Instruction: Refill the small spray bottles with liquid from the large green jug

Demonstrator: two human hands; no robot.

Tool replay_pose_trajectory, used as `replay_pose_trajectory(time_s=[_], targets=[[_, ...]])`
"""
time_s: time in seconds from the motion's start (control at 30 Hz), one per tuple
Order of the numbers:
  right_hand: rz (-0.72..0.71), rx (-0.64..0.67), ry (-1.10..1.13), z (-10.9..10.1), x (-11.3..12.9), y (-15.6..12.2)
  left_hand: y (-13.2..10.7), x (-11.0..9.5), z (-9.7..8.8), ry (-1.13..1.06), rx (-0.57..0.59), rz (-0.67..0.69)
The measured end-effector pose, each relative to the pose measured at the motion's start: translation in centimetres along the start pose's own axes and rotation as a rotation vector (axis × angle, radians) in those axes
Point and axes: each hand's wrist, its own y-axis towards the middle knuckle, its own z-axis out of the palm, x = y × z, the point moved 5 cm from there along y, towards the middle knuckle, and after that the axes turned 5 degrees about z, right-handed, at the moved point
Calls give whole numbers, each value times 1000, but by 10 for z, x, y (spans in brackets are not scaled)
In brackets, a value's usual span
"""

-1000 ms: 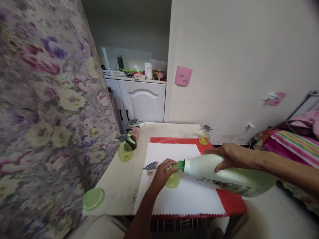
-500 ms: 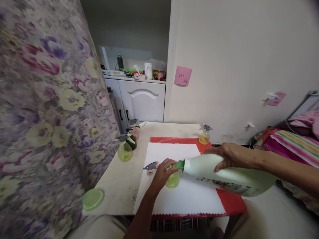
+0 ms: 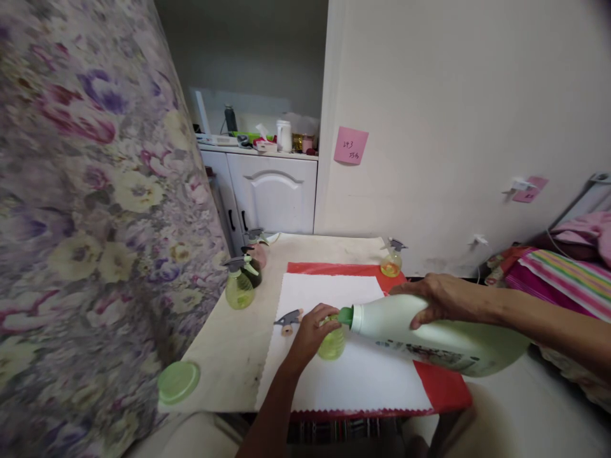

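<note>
My left hand (image 3: pixel 318 326) is closed round the neck of a small yellow-green spray bottle (image 3: pixel 333 345) standing on a white sheet (image 3: pixel 363 381). With its fingers over the top side, my right hand (image 3: pixel 436 299) grips a large pale green detergent bottle (image 3: pixel 396 321). That bottle lies tilted nearly level, its green spout (image 3: pixel 345 316) at the small bottle's mouth. Whether liquid flows between them I cannot tell. Left of my left hand, a detached grey spray head (image 3: pixel 288 322) with a beige collar rests on the sheet.
Spray bottles (image 3: pixel 239 291) stand at the table's left back, one pink, one dark. Another spray bottle (image 3: pixel 391 263) with orange liquid is at the right back. A green round lid (image 3: pixel 178 381) lies at the front left corner. Red cloth (image 3: pixel 446 385) shows under the sheet.
</note>
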Motion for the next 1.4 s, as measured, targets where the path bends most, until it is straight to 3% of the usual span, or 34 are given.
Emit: replay_pose_trajectory(time_s=[0.23, 0.53, 1.07, 1.3, 1.4], targets=[[29, -8, 8, 2, 0, -1, 0, -1, 0, 11, -4, -4], [67, -60, -12, 25, -20, -10, 0, -5, 0, 36, 6, 1], [119, -220, 287, 53, -54, -26, 1, -5, 1, 133, 17, -12], [245, -527, 679, 50, -82, -44, 1, -8, 2, 188, -15, -52], [277, -723, 835, 54, -95, -44, 0, -10, 3, 222, -41, -78]])
